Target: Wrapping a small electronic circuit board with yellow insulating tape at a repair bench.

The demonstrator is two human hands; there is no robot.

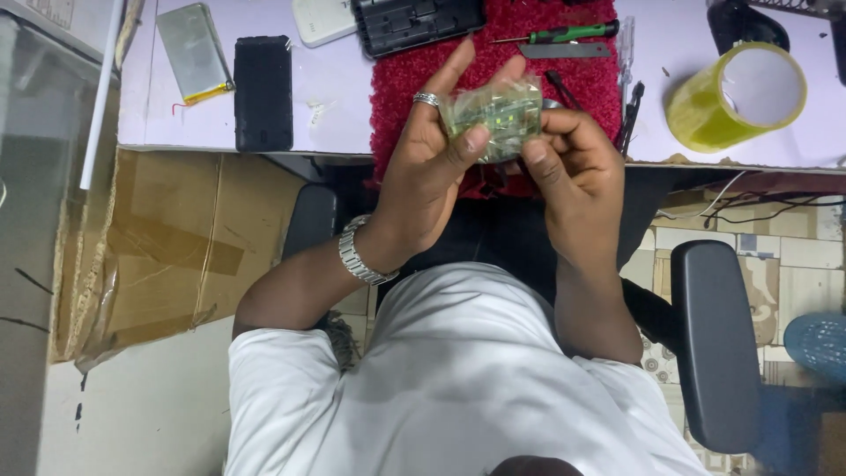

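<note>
Over the near edge of the one red fuzzy mat (414, 97), two hands, the left hand (432, 176) and right hand (573, 163), are each pinching the single small green circuit board in clear wrap (495, 115), which could slip down if the wrap slides between the fingers.

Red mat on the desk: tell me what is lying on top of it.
On the red mat lie a black casing, a green-handled screwdriver and a grey metal strip. Both hands, left hand and right hand, with the wrapped circuit board cover its middle.
</note>
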